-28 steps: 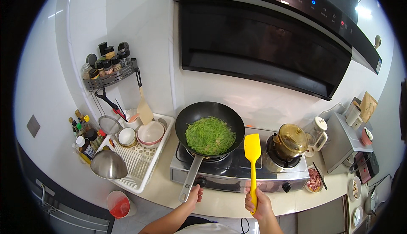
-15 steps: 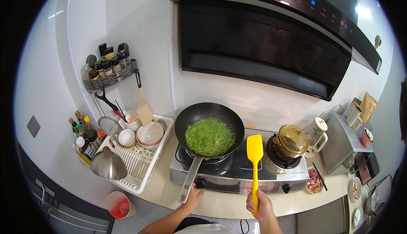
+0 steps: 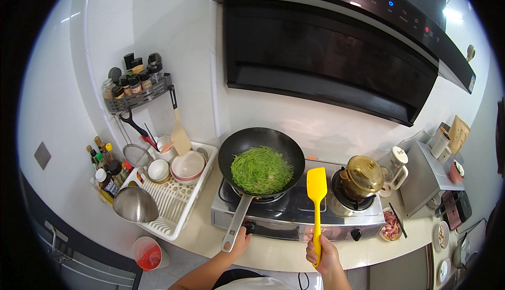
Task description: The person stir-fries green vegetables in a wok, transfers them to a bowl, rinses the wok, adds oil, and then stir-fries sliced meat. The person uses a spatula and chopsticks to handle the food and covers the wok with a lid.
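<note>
My right hand (image 3: 323,254) is closed round the handle of a yellow spatula (image 3: 316,187), held blade up in front of the stove. My left hand (image 3: 241,243) reaches to the stove's left knob (image 3: 250,228), fingers closed at it and partly hidden behind the wok's handle. Above that hand a black wok (image 3: 286,148) rests on the left burner, its grey metal handle pointing toward me. Thin green shreds (image 3: 262,170) lie heaped in the wok. On the right burner of the gas stove (image 3: 286,227) stands a lidded amber glass pot (image 3: 363,177).
A white dish rack (image 3: 173,221) with bowls stands left, beside several bottles (image 3: 108,182). Right of the stove are a bowl of raw meat (image 3: 390,226) with chopsticks, a glass pitcher (image 3: 393,171) and a small oven (image 3: 421,185). A black range hood (image 3: 326,64) overhangs the stove.
The whole view has shifted very slightly. Both hands, the spatula and the wok keep their places.
</note>
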`<state>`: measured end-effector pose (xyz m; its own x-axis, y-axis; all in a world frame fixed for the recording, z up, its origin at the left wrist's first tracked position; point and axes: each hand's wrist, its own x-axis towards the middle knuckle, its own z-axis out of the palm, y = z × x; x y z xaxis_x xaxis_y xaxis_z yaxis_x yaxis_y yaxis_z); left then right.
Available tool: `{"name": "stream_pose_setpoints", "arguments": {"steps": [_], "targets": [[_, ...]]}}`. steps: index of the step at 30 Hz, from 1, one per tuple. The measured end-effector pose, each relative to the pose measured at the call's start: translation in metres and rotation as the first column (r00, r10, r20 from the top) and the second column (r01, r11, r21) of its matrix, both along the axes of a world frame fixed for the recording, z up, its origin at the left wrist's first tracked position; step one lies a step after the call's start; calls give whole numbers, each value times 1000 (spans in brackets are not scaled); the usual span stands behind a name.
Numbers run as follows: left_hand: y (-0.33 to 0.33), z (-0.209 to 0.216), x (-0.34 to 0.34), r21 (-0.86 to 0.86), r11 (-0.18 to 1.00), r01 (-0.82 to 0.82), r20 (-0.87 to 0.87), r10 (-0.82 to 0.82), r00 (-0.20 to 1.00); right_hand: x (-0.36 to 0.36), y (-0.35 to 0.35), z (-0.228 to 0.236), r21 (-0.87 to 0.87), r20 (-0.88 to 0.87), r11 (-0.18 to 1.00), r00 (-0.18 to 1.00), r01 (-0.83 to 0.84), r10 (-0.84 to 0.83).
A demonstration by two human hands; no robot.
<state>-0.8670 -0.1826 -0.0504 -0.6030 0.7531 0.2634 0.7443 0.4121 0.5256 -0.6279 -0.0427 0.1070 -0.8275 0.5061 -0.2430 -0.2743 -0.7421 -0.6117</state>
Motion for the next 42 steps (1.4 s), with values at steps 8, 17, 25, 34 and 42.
{"name": "stream_pose_setpoints", "arguments": {"steps": [8,17,25,34,42], "targets": [[-1,5,2,-8,1000,-21,-22,21,1000,-2,-1,-3,-19,-7,1000,1000,-14,14],[1,3,-1,-9,1000,-22,-33,22,999,-3,-3,-4,-26,-1,999,1000,-31,31],[4,2,-2,-51,998,-47,-39,45,998,-3,-3,-4,-9,7,1000,1000,-7,7],[7,0,1,8,999,-41,10,41,999,-3,-5,-1,4,5,1000,1000,11,-11],[-11,21,-6,67,998,11,347,-34,937,-1,-8,-6,24,14,999,999,32,-33]]}}
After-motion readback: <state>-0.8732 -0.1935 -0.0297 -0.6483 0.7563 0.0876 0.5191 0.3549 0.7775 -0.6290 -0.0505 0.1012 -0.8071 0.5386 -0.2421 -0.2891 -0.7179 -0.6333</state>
